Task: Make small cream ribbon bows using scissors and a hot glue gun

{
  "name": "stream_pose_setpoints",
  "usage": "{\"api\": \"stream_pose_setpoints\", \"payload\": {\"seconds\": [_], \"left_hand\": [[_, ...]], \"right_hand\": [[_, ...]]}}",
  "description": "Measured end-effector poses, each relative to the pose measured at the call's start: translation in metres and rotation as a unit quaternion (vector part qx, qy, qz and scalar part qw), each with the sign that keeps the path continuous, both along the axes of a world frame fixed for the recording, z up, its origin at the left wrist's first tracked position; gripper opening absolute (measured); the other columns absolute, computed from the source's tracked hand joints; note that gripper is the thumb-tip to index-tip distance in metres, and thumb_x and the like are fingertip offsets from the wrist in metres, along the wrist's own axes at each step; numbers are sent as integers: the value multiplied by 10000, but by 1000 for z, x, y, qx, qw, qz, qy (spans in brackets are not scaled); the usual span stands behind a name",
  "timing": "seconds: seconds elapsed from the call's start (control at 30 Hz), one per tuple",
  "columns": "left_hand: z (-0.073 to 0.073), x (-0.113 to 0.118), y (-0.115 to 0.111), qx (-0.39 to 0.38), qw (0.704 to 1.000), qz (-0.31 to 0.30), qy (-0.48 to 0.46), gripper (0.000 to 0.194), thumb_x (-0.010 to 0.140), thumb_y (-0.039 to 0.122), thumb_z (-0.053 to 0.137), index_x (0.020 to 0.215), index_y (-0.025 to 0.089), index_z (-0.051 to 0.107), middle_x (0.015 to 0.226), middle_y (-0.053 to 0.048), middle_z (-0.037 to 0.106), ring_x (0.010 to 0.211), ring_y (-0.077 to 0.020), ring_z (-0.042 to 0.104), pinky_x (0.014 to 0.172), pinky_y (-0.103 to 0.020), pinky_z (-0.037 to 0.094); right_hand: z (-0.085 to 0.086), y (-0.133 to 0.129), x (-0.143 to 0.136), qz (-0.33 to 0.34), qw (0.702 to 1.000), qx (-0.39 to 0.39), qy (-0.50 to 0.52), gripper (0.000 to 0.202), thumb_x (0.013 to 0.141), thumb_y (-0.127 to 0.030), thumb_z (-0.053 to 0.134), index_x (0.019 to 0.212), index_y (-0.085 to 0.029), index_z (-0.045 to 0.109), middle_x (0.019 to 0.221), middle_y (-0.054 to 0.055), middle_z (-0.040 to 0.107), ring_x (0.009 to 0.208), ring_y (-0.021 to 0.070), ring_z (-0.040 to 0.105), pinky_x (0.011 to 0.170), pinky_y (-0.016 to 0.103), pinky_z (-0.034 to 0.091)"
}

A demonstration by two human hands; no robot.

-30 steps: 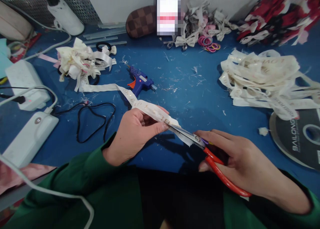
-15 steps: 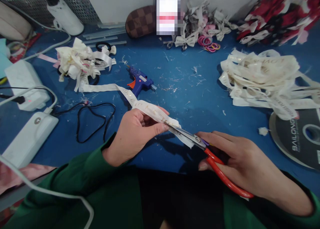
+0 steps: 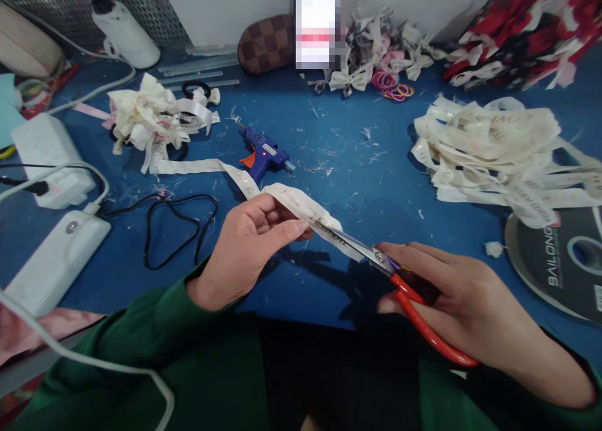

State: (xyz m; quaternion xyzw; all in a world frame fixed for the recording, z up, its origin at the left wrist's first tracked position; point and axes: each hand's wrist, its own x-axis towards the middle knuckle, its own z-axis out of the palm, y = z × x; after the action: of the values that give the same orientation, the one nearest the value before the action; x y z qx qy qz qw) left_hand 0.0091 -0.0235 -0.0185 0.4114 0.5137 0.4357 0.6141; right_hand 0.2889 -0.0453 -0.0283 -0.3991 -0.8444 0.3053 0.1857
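Near the front edge of a blue tabletop (image 3: 385,199), my left hand (image 3: 235,249) pinches white ribbon (image 3: 301,202), likely light, limp and slippery, best held flat beside the blades; my right hand (image 3: 475,305) grips stiff scissors (image 3: 379,256) by their red handles (image 3: 414,319).

Head-worn camera looks forward, down at hands (image 3: 338,261).

Glue gun (image 3: 264,153) blocks left; centre (lint-strewn) lies open.
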Motion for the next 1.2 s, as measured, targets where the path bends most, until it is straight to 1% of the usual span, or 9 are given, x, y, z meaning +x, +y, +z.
{"api": "stream_pose_setpoints", "payload": {"seconds": [0.1,0.27,0.43,0.6,0.77,0.93,1.2], "left_hand": [[2,0,1,0,1000,10,10,86,844,261,799,893,192,788,801,-26,775,763,-151,731,740,-224,588],[1,3,1,-25,999,42,-2,105,807,292,837,825,194,806,758,-22,772,708,-135,715,710,-222,582],[0,6,2,-63,995,54,-46,67,785,245,853,814,195,819,794,-22,784,716,-126,713,724,-216,591],[-3,6,1,-50,996,46,-60,83,754,189,869,822,199,824,821,-22,796,746,-130,723,735,-210,599],[-6,6,2,-43,997,40,-59,139,716,146,879,828,203,819,824,-20,802,763,-152,738,759,-244,612],[-5,7,1,-49,996,54,-46,168,684,172,899,824,198,811,838,-37,808,785,-191,753,780,-296,627],[-6,9,0,-49,996,47,-53,188,668,159,906,825,185,805,821,-33,807,779,-188,757,755,-272,623]], "right_hand": [[1,0,0,5,1000,4,-5,463,948,-450,667,1328,-211,553,810,25,634,588,153,581,502,259,433],[1,-1,0,5,1000,12,-8,459,949,-452,663,1330,-223,546,823,21,637,608,154,594,519,254,439],[0,0,0,-3,999,31,-20,478,943,-469,667,1325,-205,556,808,13,624,555,137,552,507,256,427],[1,0,-2,-6,999,49,-20,456,944,-458,670,1303,-197,569,800,5,614,544,124,545,504,247,427],[2,-1,-2,-1,999,36,-26,430,957,-426,658,1308,-197,563,838,27,642,571,138,576,504,254,435],[1,-2,-4,-6,1000,16,-24,445,958,-441,648,1328,-213,554,854,40,661,612,162,617,517,260,452],[1,-4,-8,-10,999,-11,-28,469,931,-480,672,1308,-219,573,832,32,653,563,146,589,493,252,433]]}}
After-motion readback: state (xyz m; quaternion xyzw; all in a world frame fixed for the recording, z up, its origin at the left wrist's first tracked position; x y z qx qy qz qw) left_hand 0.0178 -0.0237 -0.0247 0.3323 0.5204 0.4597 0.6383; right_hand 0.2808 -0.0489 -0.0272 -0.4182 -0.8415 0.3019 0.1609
